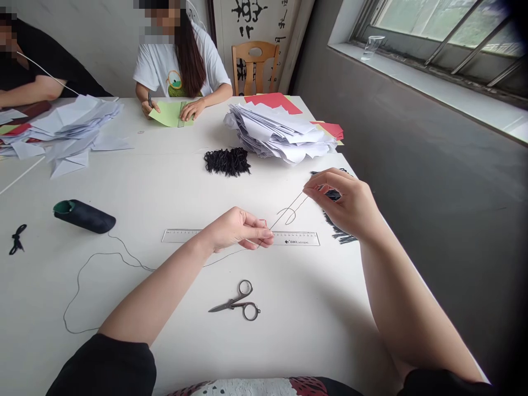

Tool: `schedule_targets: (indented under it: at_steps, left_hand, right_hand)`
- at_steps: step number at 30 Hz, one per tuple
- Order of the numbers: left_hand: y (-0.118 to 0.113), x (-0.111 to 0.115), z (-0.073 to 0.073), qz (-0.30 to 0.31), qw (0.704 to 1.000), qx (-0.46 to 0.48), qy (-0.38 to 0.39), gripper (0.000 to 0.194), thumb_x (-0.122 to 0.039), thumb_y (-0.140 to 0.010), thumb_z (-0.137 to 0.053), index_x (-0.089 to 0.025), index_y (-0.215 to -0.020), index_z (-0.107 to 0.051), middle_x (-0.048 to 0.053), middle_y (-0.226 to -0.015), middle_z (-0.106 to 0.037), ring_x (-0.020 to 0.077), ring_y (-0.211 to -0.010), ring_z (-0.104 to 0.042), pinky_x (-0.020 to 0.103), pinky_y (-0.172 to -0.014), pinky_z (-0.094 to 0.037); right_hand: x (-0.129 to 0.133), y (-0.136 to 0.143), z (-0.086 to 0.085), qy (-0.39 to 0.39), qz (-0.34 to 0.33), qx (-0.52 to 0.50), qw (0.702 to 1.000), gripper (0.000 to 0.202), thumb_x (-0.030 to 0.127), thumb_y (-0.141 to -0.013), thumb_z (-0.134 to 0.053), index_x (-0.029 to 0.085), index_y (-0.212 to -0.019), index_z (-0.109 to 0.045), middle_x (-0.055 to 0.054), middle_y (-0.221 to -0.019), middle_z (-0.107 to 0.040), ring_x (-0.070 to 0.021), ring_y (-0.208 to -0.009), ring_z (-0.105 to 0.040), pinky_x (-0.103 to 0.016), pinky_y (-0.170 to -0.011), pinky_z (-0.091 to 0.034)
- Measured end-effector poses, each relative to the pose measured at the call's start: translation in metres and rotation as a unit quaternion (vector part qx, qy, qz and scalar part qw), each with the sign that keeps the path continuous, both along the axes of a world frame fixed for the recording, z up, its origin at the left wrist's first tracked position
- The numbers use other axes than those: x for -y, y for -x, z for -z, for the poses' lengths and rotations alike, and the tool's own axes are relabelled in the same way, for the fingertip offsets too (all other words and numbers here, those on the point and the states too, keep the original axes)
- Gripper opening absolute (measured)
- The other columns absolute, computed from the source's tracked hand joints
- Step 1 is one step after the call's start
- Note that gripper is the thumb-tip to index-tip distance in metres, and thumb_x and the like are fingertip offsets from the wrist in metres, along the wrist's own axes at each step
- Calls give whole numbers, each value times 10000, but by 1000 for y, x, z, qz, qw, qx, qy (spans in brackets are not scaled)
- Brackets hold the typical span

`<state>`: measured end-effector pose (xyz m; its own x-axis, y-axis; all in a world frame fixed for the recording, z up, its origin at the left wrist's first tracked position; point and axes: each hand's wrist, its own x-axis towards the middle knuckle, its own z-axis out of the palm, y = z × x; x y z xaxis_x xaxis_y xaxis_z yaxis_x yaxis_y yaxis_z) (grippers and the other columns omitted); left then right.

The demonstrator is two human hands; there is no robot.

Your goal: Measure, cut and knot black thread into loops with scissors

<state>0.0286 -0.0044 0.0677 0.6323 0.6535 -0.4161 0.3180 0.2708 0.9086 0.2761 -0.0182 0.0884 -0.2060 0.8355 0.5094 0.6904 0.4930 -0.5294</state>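
Thin black thread (289, 208) runs between my two hands, with a loose loop hanging near the middle. My left hand (243, 230) pinches it above a clear ruler (303, 239) lying on the table. To the upper right, my right hand (346, 201) pinches the thread's other part between thumb and fingertips. From my left hand the thread trails back across the table to a dark thread spool (88, 217) with a green inside, lying on its side. A pair of scissors (239, 303) rests slightly open below my left hand.
Bundles of black cords (227, 161) lie mid-table and, partly hidden, behind my right hand (344, 234). A knotted black cord (17, 240) is at far left. Paper stacks (280, 135) stand farther back. Across the table, a person holds green paper (167, 114); another sits at left.
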Motion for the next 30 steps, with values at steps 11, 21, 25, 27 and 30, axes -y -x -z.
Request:
schedule_targets:
  at_steps: [11,21,25,27,30]
  left_hand:
    - [7,-3,3,-15,999,-13,40,305,-436,-717,-766,-148,-818,-760,111,-901,-745,194,-919,-691,219,-726,-549]
    - [14,-6,5,-26,998,-13,52,340,-451,-684,-791,-138,-813,-757,103,-915,-745,196,-875,-710,222,-733,-560]
    - [15,-6,5,-28,998,-22,52,323,-436,-688,-790,-144,-821,-758,99,-907,-747,195,-864,-712,231,-742,-564]
    - [15,-7,5,-28,998,-24,54,317,-429,-689,-790,-144,-824,-759,98,-895,-748,196,-862,-713,233,-747,-564]
    - [15,-7,6,-27,998,-28,56,314,-425,-689,-790,-141,-819,-759,101,-882,-748,195,-845,-715,232,-736,-562]
  right_hand:
    - [-8,-12,4,31,49,-35,998,143,346,-877,-580,237,-814,-648,-52,-864,-648,-190,-787,-612,-395,-742,-539]
    - [-10,-14,7,37,57,-37,997,124,333,-872,-589,237,-814,-644,-43,-858,-650,-187,-796,-615,-403,-772,-541]
    - [-10,-15,7,33,62,-38,997,126,340,-866,-598,239,-807,-642,-43,-849,-649,-188,-789,-617,-398,-758,-541]
    - [-10,-14,7,32,64,-39,997,127,342,-866,-598,238,-807,-643,-43,-848,-649,-187,-783,-615,-398,-757,-541]
    - [-10,-14,8,34,63,-41,997,134,346,-867,-594,236,-810,-646,-45,-851,-650,-189,-788,-616,-400,-763,-540]
